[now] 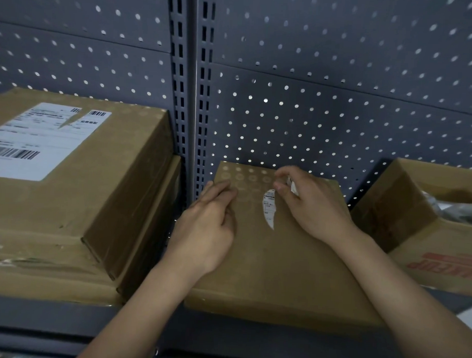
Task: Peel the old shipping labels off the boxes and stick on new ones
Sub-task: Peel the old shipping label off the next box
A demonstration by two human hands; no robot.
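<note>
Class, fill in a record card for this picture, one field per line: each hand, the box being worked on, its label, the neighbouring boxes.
Left hand: rests on the middle box, near its left edge
Right hand: pinches a torn label scrap
Old label: one white sliver still stuck on the middle box
Left box: large white shipping label, torn at its top
Right box: open, red lettering on its side
Backing: grey pegboard
</note>
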